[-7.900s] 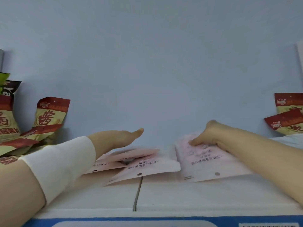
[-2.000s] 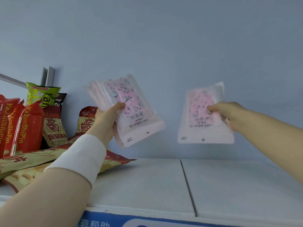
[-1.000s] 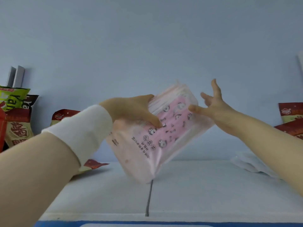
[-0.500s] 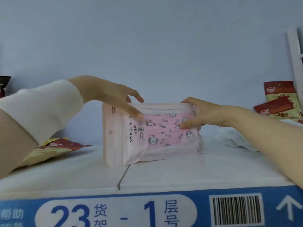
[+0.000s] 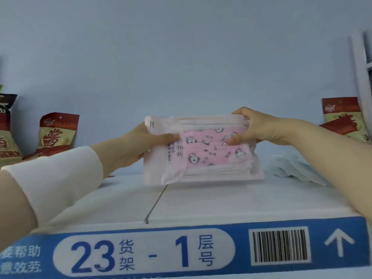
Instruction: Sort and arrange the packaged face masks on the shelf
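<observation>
A stack of pink packaged face masks point(image 5: 203, 152) with cartoon prints stands on its long edge on the white shelf point(image 5: 201, 204), in the middle. My left hand point(image 5: 138, 143) grips the stack's left end, thumb on the front. My right hand point(image 5: 255, 125) grips its upper right corner, fingers over the top. The packs are pressed together between both hands.
Red and yellow snack bags point(image 5: 57, 131) stand at the left, more snack bags point(image 5: 342, 117) at the right. Pale white packets point(image 5: 296, 168) lie flat at the right behind my right arm. A blue shelf label strip point(image 5: 181, 250) runs along the front edge.
Both piles of masks were brought together into one stack, turned sideways and set on edge on the shelf. Since half a second ago both hands shifted to grip the stack's two ends.
</observation>
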Available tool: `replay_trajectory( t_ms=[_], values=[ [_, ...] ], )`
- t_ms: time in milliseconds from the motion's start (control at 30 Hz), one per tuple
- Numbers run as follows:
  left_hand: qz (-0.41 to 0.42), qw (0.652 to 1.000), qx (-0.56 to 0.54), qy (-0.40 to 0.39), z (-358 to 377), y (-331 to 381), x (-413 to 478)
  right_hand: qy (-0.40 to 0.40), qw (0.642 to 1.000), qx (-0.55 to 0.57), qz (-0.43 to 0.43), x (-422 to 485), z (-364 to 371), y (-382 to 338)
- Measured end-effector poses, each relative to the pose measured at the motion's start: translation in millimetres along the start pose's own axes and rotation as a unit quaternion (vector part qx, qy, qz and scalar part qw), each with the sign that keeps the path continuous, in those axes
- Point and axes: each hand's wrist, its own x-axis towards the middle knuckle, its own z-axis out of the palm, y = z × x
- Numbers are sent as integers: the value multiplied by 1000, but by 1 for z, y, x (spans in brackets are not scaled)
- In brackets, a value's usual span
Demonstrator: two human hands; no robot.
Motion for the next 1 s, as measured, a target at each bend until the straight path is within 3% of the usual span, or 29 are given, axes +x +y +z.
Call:
replay_trajectory(
  t_ms=[200,267,367,400,467,533,600,733,833,900,1000],
  values=[
    [-78,993,-23,-85,31,-18,15,-33,995,-84,37,-15,-20,22],
    [-52,994,12,-91,27,-13,15,-30,996,-82,33,-15,-21,26],
    [47,994,76,58,11,15,22,-38,996,-72,26,-12,-23,27],
    [97,980,142,100,12,27,23,-43,996,-72,25,-10,-24,27],
    [162,919,353,68,29,47,23,-57,995,-78,24,-9,-24,28],
    [103,843,528,-24,54,56,27,-62,995,-80,25,-9,-26,28],
    [22,807,584,-83,69,53,36,-70,994,-81,30,-10,-27,28],
    [-3,820,563,-105,65,42,53,-36,990,-135,19,-9,-22,25],
    [-19,825,552,-124,60,40,60,51,952,-298,-51,2,-9,12],
    [-25,826,548,-132,60,34,66,32,908,-412,-72,12,3,9],
    [-5,817,561,-132,63,21,75,9,908,-419,-17,26,10,19]
  ],
)
